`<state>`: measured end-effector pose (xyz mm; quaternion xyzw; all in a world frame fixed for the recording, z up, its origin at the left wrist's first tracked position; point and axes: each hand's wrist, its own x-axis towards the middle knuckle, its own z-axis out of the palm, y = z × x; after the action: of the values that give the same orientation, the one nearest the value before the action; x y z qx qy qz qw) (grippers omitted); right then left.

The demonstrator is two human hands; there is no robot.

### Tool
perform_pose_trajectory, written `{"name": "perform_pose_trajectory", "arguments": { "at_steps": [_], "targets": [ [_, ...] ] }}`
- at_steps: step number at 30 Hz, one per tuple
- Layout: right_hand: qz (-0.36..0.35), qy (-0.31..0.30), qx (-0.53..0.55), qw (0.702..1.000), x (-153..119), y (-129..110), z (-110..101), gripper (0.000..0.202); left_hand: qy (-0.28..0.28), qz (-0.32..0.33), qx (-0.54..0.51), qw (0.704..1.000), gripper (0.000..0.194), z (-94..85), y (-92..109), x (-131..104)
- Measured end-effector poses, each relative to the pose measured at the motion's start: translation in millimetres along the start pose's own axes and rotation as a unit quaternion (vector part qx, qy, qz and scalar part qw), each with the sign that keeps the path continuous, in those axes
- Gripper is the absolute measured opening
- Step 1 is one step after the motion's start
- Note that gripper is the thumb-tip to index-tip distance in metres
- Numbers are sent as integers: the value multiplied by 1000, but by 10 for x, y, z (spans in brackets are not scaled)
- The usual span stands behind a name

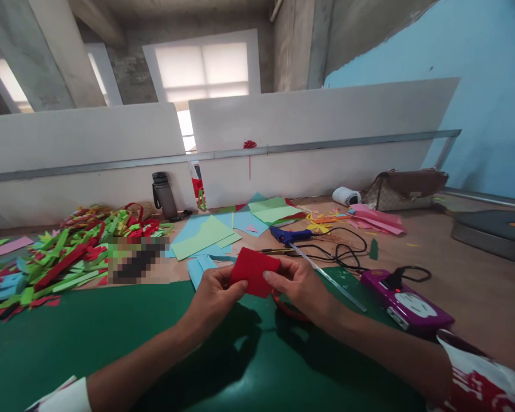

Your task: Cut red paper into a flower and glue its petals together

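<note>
A red square of paper (pixel 254 271) is held up above the green mat (pixel 154 326). My left hand (pixel 217 292) pinches its left side, the thumb on the near face. At the right edge my right hand (pixel 296 283) grips the same paper between thumb and fingers. Under my right hand lies a red loop (pixel 288 309), partly hidden by the hand. Behind my left hand is a folded light blue paper strip (pixel 199 269). A blue glue gun (pixel 289 235) with a clear glue stick (pixel 330 278) lies just beyond my right hand.
Paper strips (pixel 77 254) are heaped at the left, near a dark bottle (pixel 163 195). Green sheets (pixel 206 237) lie ahead. At the right are a purple power strip (pixel 405 300) with a plugged cable, pink paper (pixel 377 218), a handbag (pixel 405 189) and a grey case (pixel 493 234).
</note>
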<state>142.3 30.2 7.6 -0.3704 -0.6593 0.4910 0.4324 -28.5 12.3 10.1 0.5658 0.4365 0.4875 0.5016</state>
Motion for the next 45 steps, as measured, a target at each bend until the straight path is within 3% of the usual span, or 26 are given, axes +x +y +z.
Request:
{"name": "perform_pose_trajectory", "arguments": {
  "at_steps": [7, 10, 13, 16, 18, 22, 29, 32, 33, 36, 40, 45],
  "targets": [
    [-17, -41, -184, 982, 1, -83, -64, 23, 53, -76, -158, 983, 35, -44, -42, 71],
    [-28, -27, -333, 942, 10, -98, -209, 17, 105, -59, -166, 979, 34, -130, 9, 132],
    [0, -10, -468, 884, 9, -48, -349, 25, 121, -37, -163, 978, 35, -222, 38, 179],
    [30, -43, -530, 846, 5, 28, -401, 26, 111, -50, -172, 978, 37, -291, 25, 201],
    [34, -67, -534, 842, 9, 58, -399, 36, 105, -61, -187, 975, 33, -325, 22, 205],
    [45, -64, -487, 870, 50, 66, -407, 50, 97, -67, -222, 968, 19, -393, 70, 210],
    [109, -14, -327, 939, 164, 83, -458, 47, 123, -78, -306, 941, 16, -553, 164, 254],
    [97, -24, -210, 973, 105, 26, -370, 54, 135, -91, -325, 932, 17, -590, 182, 280],
    [93, -34, -96, 990, 61, -4, -324, 56, 137, -96, -330, 929, 17, -591, 185, 286],
    [60, -47, -19, 997, -103, -104, -182, 56, 138, -114, -345, 921, 19, -565, 188, 296],
    [34, -98, 83, 991, -233, -167, -100, 41, 127, -131, -358, 916, 22, -519, 191, 299],
    [-11, -150, 88, 985, -187, 43, -117, 54, 109, -134, -371, 912, 24, -514, 206, 299]
  ]
}}
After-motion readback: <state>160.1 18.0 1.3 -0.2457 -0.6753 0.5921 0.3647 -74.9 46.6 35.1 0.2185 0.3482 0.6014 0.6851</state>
